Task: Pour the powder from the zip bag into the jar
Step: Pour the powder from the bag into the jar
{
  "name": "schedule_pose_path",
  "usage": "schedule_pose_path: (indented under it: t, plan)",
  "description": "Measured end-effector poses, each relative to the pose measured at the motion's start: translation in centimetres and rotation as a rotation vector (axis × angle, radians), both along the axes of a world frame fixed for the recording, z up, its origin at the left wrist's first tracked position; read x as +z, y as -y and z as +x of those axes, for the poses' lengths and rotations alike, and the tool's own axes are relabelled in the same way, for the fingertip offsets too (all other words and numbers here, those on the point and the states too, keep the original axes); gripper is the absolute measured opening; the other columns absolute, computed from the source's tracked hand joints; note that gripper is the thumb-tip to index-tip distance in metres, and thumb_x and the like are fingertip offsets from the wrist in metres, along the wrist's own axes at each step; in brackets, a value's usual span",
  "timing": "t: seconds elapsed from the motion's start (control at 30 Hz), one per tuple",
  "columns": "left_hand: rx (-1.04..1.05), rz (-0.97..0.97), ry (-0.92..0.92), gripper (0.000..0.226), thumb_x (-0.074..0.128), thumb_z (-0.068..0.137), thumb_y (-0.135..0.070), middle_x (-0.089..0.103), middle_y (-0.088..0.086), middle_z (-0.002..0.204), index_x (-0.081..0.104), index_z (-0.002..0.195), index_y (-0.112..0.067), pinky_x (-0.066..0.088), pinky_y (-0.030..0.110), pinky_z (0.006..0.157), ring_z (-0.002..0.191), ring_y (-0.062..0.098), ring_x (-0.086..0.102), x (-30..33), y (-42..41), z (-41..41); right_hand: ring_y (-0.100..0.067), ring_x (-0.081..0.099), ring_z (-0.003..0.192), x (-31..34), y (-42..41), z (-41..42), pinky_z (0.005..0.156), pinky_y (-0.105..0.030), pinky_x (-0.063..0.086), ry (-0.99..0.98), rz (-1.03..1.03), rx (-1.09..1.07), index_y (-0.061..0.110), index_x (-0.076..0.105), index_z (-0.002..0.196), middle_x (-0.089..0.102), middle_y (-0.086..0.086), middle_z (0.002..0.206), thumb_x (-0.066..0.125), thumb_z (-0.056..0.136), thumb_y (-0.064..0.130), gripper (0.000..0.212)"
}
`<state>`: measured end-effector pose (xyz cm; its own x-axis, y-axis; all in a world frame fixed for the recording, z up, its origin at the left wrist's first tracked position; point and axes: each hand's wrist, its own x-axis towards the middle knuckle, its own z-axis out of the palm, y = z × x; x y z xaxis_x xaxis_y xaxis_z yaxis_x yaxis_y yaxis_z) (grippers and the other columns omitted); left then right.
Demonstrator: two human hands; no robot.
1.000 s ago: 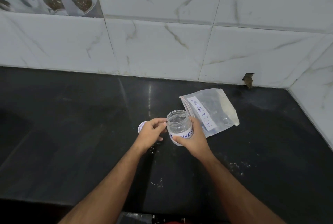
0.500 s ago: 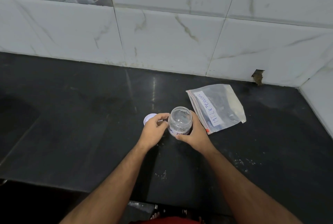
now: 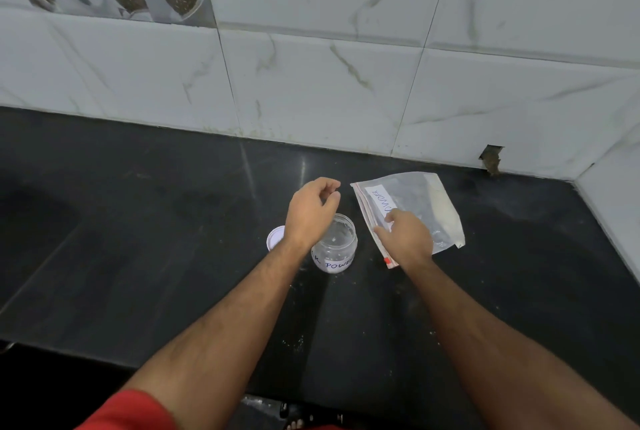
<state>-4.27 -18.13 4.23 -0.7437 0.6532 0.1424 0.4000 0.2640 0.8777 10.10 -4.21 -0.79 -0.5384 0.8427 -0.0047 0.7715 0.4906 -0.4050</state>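
A clear jar (image 3: 335,246) with a handwritten white label stands uncapped and upright on the black countertop (image 3: 138,221), toward its back right portion. Its white lid (image 3: 274,238) lies flat just beside it on the left, partly hidden by the left wrist. The left hand (image 3: 310,213) hovers above the jar's left rim, fingers loosely curled and holding nothing. The zip bag (image 3: 414,209), clear with a white label and a little pale powder along its right side, lies flat on the countertop just right of the jar, near the back edge under the marble-tiled wall (image 3: 346,66). The right hand (image 3: 405,239) rests on the bag's near left part, fingertips pressing on the plastic; whether they pinch it cannot be told. Specks of powder dot the countertop near the front edge.
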Motion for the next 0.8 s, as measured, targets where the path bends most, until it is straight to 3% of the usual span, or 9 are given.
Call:
schedule_pose_path:
  t: [0.17,0.4,0.5,0.67,0.8]
  plan:
    - [0.024,-0.093,-0.027,0.025,0.057,0.092,-0.025,0.071,-0.013,0.102,0.070,0.113,-0.021,0.054,0.026,0.086,0.093,0.005,0.067,0.9,-1.0,0.2,-0.030,0.062,0.109,-0.5,-1.1,-2.3,0.081,-0.038,0.051,0.244,0.133,0.081,0.021,0.048,0.132,0.060,-0.008,0.124,0.066,0.079,0.067,0.072]
    - [0.061,-0.121,-0.039,0.025,0.057,0.093,-0.025,0.071,-0.011,0.103,0.071,0.113,-0.020,0.049,0.021,0.083,0.092,0.005,0.064,1.4,-1.8,0.9,-0.028,0.067,0.101,-0.3,-1.6,-2.3,0.081,-0.036,0.048,0.347,0.224,0.143,0.022,0.049,0.125,0.068,-0.006,0.115,0.060,0.088,0.030,0.039]
    - [0.039,-0.117,-0.054,0.023,0.057,0.095,-0.025,0.070,-0.011,0.101,0.070,0.113,-0.020,0.048,0.019,0.082,0.093,0.005,0.064,2.1,-3.1,1.9,-0.028,0.068,0.099,0.8,-2.5,-1.8,0.079,-0.034,0.049,0.271,0.214,0.146,0.021,0.056,0.122,0.071,-0.006,0.111,0.052,0.094,0.023,0.028]
    - [0.033,-0.079,-0.053,0.020,0.058,0.094,-0.024,0.068,-0.012,0.095,0.070,0.109,-0.020,0.046,0.019,0.079,0.085,0.003,0.063,3.4,-6.3,4.0,-0.033,0.067,0.098,4.5,-4.8,0.6,0.071,-0.032,0.045,0.037,0.110,0.020,0.014,0.065,0.113,0.071,-0.011,0.107,0.051,0.096,0.029,0.027]
    - [0.071,-0.080,-0.046,0.024,0.059,0.092,-0.029,0.068,-0.010,0.093,0.068,0.112,-0.019,0.050,0.026,0.084,0.091,0.013,0.066,4.1,-9.0,6.3,-0.026,0.062,0.076,7.8,-6.7,4.0,0.061,-0.027,0.044,-0.229,0.004,-0.120,0.016,0.072,0.095,0.073,-0.006,0.093,0.055,0.085,0.022,0.020]
